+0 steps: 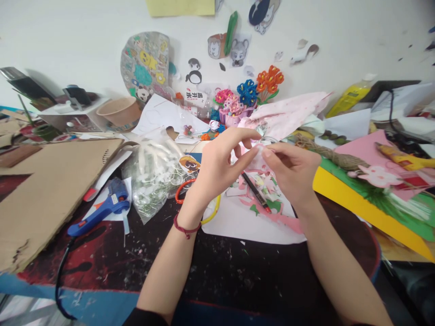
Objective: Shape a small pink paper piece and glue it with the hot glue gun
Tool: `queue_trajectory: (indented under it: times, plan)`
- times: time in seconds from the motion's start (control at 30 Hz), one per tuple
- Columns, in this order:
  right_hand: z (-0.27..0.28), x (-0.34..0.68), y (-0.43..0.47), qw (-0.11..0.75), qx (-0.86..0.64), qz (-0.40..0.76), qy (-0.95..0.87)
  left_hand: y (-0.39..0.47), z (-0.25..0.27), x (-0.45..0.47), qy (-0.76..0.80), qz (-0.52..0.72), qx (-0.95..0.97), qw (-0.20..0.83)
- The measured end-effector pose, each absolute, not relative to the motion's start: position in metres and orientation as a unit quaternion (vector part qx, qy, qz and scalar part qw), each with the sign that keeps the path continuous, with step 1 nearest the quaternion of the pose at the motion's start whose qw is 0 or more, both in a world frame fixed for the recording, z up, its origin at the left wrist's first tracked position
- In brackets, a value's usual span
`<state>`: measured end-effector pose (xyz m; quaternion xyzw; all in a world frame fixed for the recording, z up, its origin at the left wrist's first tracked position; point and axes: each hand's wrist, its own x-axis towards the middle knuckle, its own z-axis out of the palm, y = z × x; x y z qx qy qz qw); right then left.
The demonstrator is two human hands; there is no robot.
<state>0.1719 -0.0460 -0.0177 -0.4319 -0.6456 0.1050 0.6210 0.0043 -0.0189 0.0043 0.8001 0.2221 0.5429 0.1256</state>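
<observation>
Two hands meet above the middle of the table: the left hand and the right hand each close thumb and forefinger on a small pale pink piece, other fingers loosely curled, apparently holding it raised and near eye line so fine work stays visible. Below it lie a white sheet with pink and green scraps and a pen, probably kept within reach. A blue glue gun rests well apart on the left, beside a cardboard sheet.
</observation>
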Motion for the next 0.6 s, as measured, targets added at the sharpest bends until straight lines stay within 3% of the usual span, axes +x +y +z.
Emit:
queue_trajectory:
  times: [0.23, 0.6]
  plan:
    - [-0.0179, 0.1723, -0.0452, 0.631, -0.427, 0.086, -0.642, -0.0143, -0.0001, 0.0058, 0.195, 0.568, 0.799, -0.024]
    - [-0.0156, 0.1709, -0.0484, 0.628, -0.417, 0.059, -0.654, -0.0159, 0.0036, 0.0081, 0.184, 0.588, 0.788, 0.002]
